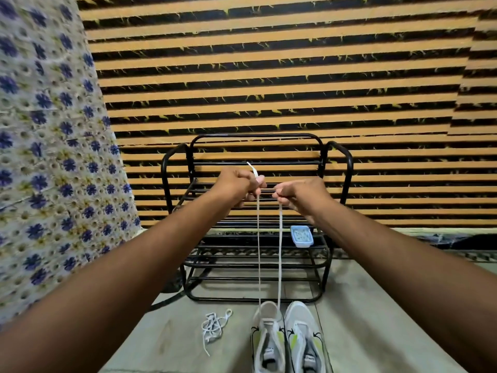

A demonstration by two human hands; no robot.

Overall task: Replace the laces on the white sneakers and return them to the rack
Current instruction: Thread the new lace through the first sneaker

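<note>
Two white sneakers stand side by side on the floor at the bottom, toes toward the rack: the left sneaker (269, 337) and the right sneaker (305, 337). A white lace (279, 251) runs through the left sneaker's front eyelets, and both its ends rise straight up, pulled taut. My left hand (238, 185) pinches one end, whose tip sticks out above the fingers. My right hand (298, 193) pinches the other end. Both hands are raised in front of the black metal shoe rack (326, 265). A loose white lace (213, 325) lies bunched on the floor left of the sneakers.
A small light-blue box (301, 236) sits on a rack shelf at the right. A floral blue-and-white cloth (48, 157) hangs at the left. Behind the rack is an orange-and-black striped wall (269, 76). The floor (376, 319) is pale tile.
</note>
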